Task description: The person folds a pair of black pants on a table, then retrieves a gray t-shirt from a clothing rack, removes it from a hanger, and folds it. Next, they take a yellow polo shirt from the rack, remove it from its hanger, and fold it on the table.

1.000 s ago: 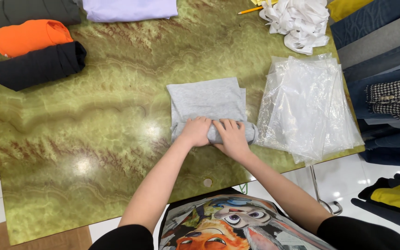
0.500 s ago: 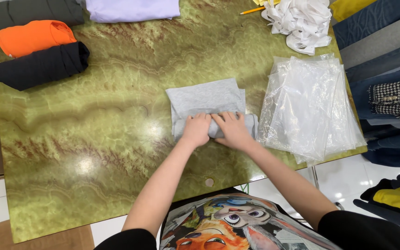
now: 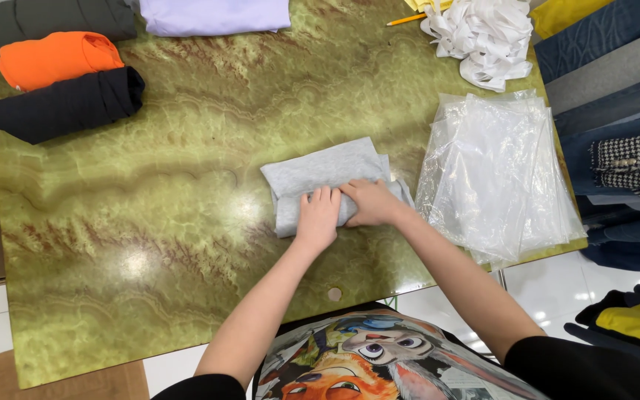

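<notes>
We are pressing both hands — left hand (image 3: 318,217), right hand (image 3: 369,202) — fingers flat, gripping nothing, on the grey garment (image 3: 327,178) at mid-frame on the table (image 3: 150,244); its near edge is rolled, the far part lying unrolled — three finished rolls (image 3: 64,67) waiting upper left.

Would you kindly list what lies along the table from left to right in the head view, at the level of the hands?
Bare green marbled table → grey folded garment → left hand → right hand → stack of clear plastic bags.
</notes>
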